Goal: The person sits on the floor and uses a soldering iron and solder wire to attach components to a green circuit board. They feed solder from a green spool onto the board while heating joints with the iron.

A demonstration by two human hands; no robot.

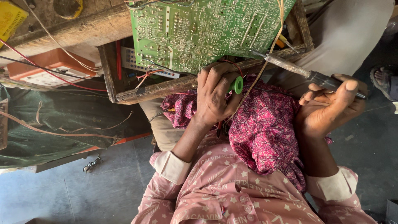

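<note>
Right hand [327, 105] with soldering iron [290, 68] beside circuit board [207, 29] edge

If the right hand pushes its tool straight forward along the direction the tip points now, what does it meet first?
The right hand holds a soldering iron aimed up-left. Its tip already lies at the wooden tray's edge, just below the green circuit board; the board would probably come first, though depth is unclear.

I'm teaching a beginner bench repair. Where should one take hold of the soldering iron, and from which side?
By the dark handle, as the right hand does now, coming from the right end. The soldering iron lies slanted, its thin metal shaft pointing up-left toward the green circuit board, so the working end stays away from the fingers.
</note>
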